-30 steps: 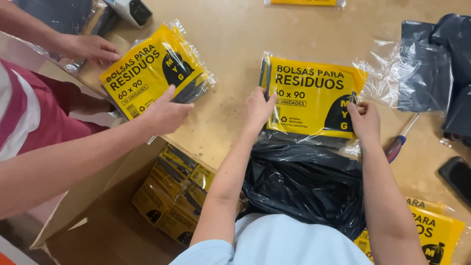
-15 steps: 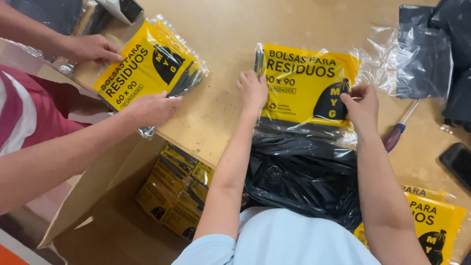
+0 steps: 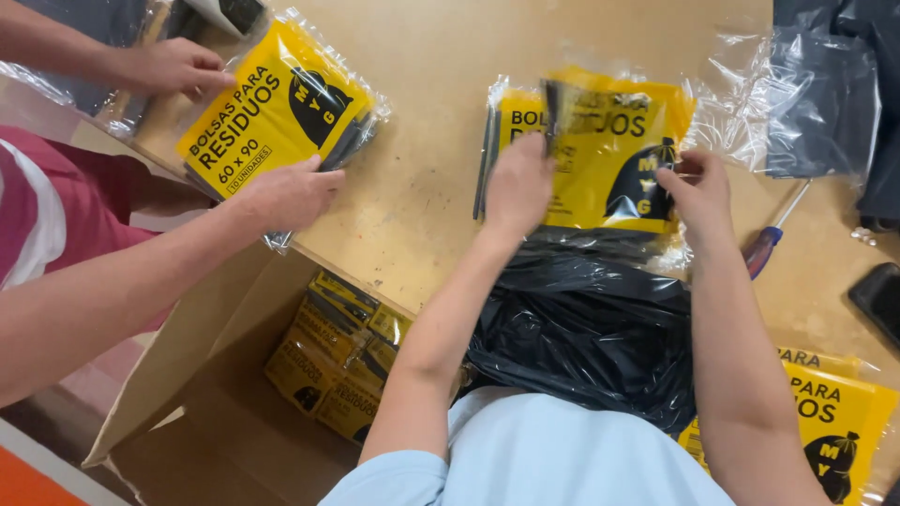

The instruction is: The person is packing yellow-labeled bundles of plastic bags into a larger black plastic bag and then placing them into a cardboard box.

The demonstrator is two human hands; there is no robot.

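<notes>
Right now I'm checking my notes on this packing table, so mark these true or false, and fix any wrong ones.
1. Both of the wearer's hands, left hand and right hand, are on a yellow packet. True.
2. The cardboard box is empty. False: yellow packets lie inside.
3. A screwdriver lies right of the packet. True.
4. The co-worker's hands hold a blue packet. False: it is yellow.
</notes>
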